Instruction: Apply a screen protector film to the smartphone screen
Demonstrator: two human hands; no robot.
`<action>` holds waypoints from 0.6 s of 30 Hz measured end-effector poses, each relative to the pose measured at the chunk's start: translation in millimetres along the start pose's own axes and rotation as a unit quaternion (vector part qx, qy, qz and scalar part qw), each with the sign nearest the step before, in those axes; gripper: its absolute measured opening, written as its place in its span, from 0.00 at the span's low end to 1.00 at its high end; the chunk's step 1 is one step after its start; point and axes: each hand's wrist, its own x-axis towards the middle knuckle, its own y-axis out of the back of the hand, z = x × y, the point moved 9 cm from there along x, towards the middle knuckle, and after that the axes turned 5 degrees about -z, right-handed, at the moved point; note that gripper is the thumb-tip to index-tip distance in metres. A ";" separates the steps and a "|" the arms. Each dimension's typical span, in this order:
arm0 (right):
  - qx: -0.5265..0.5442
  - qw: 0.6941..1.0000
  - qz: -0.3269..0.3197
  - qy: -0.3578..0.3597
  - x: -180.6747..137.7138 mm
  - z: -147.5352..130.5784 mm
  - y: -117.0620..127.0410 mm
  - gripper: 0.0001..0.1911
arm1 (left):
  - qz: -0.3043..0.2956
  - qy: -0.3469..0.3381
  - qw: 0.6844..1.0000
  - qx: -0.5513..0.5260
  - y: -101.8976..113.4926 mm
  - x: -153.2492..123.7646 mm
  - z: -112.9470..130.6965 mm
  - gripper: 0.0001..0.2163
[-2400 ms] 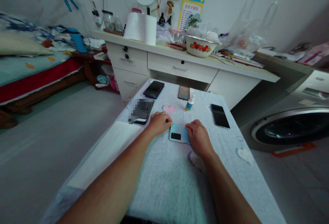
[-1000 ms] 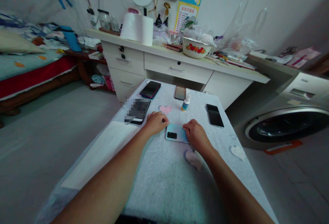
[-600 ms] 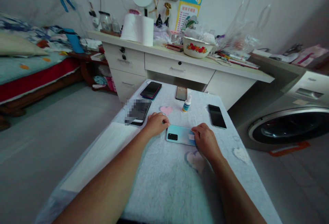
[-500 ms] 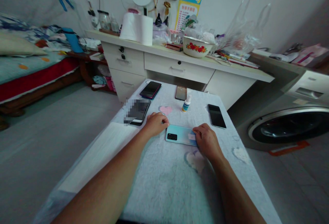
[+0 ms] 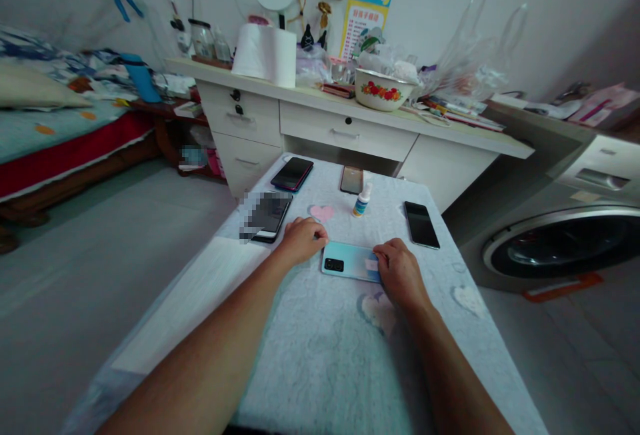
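Note:
A light blue smartphone (image 5: 355,263) lies back up on the cloth-covered table, its dark camera block to the left and a pale label near its right end. My right hand (image 5: 401,268) is closed at the phone's right end, thumb and fingers pinched on its edge. At the upper left corner of the phone, my left hand (image 5: 301,240) is curled with its fingertips pressed together; what they pinch, if anything, is hidden. Just behind the phone stands a small white bottle (image 5: 362,201) with a blue and yellow label.
Around the table (image 5: 320,368) lie a black phone (image 5: 421,224) at right, a dark phone (image 5: 293,174) at back left, a partly blurred phone (image 5: 270,215) at left and a brown-edged phone (image 5: 352,180) at back. Beyond are a desk (image 5: 320,95) and a washing machine (image 5: 560,222).
Both hands keep nearly the same pose at the light blue phone. The view shifts very slightly; nothing else has visibly moved.

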 end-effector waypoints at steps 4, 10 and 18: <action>0.010 1.000 -0.010 0.010 2.5 -11.5 -6.4 0.14 | 0.001 0.001 1.000 0.003 -0.3 0.1 -0.8 0.07; 0.001 0.999 -0.021 0.040 5.1 -32.8 -14.9 0.15 | 0.003 -0.003 1.000 0.007 0.3 -0.1 0.6 0.08; -0.024 0.997 -0.032 0.073 7.9 -46.5 -23.9 0.17 | 0.005 -0.009 1.000 0.005 0.0 0.2 0.8 0.07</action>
